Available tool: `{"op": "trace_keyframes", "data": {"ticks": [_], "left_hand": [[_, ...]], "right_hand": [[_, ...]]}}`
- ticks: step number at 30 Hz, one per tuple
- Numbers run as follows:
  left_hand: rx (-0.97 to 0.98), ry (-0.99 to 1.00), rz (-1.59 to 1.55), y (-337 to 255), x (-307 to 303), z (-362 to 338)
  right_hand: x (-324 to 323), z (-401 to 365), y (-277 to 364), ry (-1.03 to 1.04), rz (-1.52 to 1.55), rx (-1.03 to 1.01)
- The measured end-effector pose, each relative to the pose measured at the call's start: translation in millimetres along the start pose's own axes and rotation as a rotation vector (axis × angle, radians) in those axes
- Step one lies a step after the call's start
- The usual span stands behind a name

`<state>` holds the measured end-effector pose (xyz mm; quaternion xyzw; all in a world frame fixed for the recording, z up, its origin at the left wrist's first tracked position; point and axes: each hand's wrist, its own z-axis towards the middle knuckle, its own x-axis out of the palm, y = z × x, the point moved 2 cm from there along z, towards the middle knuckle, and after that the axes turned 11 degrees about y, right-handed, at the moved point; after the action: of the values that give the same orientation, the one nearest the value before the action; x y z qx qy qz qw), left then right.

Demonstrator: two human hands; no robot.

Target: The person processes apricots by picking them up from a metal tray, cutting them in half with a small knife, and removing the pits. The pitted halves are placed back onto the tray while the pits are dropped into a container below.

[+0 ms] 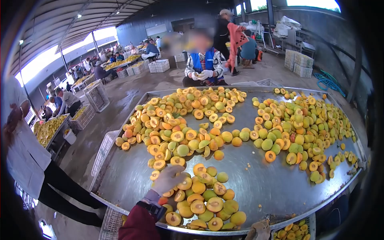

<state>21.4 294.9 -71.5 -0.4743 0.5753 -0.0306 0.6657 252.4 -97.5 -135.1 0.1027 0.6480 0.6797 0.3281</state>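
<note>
orange-yellow peach halves (208, 204), many cut-face up, lie under the spread left hand (170, 179); right hand (260, 231) unclear.

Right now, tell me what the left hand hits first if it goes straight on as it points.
Probably the halved fruit, cut side up just beyond the left hand, at the near edge of the big pile on the metal table. Height above it is unclear.

No text, label, brand, number or sign can be read at this moment. Nothing legible is made out on the steel table (248, 188), the white crates (159, 66) or the stacked boxes (299, 64).
</note>
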Motion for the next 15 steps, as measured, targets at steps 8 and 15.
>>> {"op": "trace_keyframes", "data": {"ticks": [8,15], "left_hand": [[-0.647,-0.405,0.097,87,-24,4],[-0.392,-0.330,0.043,74,36,5]], "right_hand": [[3,18,54,-0.058,0.381,0.615],[0,16,43,-0.006,0.332,0.590]]}}
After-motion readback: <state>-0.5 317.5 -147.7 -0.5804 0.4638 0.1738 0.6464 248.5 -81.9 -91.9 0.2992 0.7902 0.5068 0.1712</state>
